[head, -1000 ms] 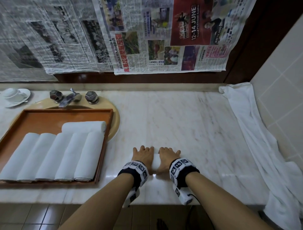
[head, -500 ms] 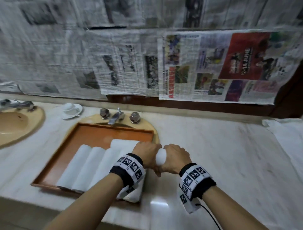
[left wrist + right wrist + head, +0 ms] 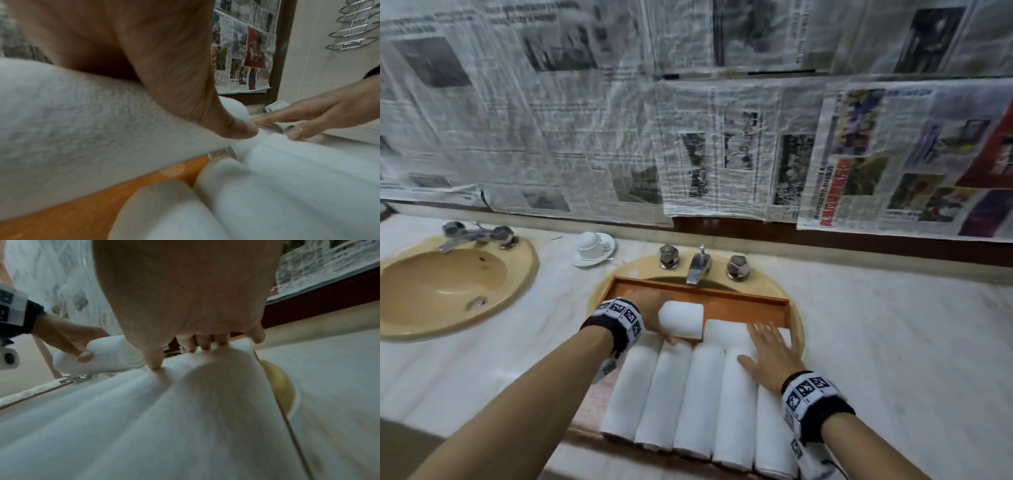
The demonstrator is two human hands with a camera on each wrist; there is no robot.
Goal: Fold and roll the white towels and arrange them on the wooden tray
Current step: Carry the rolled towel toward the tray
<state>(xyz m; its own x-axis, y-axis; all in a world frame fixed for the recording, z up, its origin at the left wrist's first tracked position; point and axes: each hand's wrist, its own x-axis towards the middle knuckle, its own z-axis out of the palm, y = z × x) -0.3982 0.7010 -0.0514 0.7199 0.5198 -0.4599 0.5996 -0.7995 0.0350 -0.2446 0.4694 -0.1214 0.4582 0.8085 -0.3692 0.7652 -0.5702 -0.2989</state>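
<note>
Two hands at the tray of white towels

Five rolled towels (image 3: 698, 401) lie side by side in the wooden tray (image 3: 743, 299), in the lower middle of the head view. They touch each other in one row. One more rolled towel, the sideways towel (image 3: 726, 334), lies across the far end of that row, on the right part of the tray.

The left hand (image 3: 650, 313) grips a short rolled towel, the held towel (image 3: 681, 320), in the middle of the head view, over the far part of the tray. The fingers curl over the roll and the thumb (image 3: 85, 356) presses on its near side. The held towel sits just left of the sideways towel.

The right hand (image 3: 770, 353) lies flat with straight fingers (image 3: 154, 361). It holds nothing. Its fingertips rest on the sideways towel and its palm is over the right end of the row.

The tray sits over a tan sink (image 3: 780, 291) with a silver tap (image 3: 698, 267). Another tan sink (image 3: 448, 287) is at the left of the frame. A white cup on a saucer (image 3: 592, 248) stands between them. Newspapers (image 3: 722, 144) cover the wall at the top.
</note>
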